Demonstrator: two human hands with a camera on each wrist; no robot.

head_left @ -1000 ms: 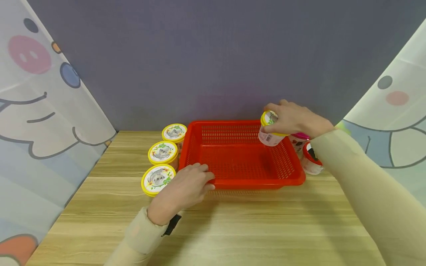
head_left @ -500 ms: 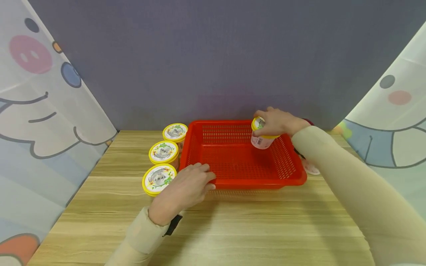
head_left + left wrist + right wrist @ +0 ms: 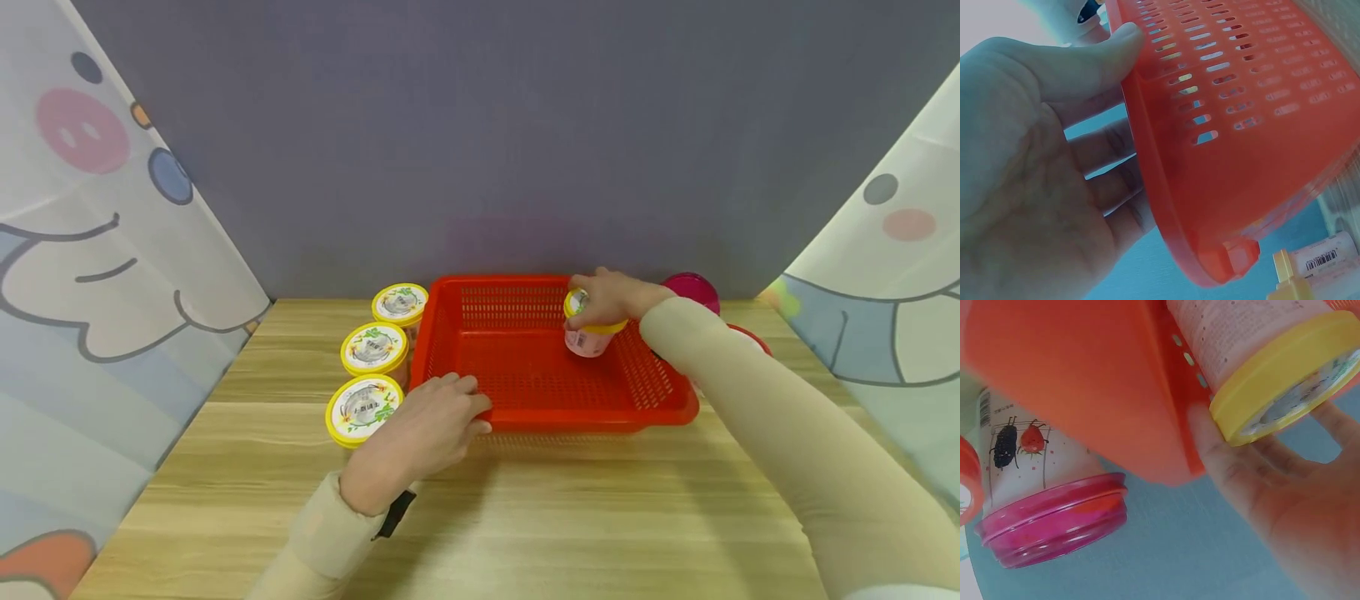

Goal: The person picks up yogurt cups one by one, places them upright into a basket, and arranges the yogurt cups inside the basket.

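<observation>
My right hand (image 3: 611, 300) holds a plastic tub (image 3: 587, 342) with a yellow lid, fingers and thumb around the lid. The tub is lowered into the right part of a red plastic basket (image 3: 517, 367) with slotted walls. In the right wrist view the yellow lid (image 3: 1291, 378) sits between thumb and fingers, close to the basket wall (image 3: 1079, 381). My left hand (image 3: 420, 425) grips the basket's front rim towards its left end. The left wrist view shows the thumb on one side of the rim (image 3: 1147, 162) and the fingers on the other.
Left of the basket stand three tubs (image 3: 373, 347) with yellow lids in a row. At its right are a tub with a magenta lid (image 3: 692, 289) and a red-lidded one (image 3: 752, 337), partly behind the right sleeve. A grey wall (image 3: 480, 150) rises behind the wooden table (image 3: 525, 517).
My right hand has carried the yellow-lidded tub left and down, from over the basket's right edge to inside it. The left hand keeps its grip on the rim.
</observation>
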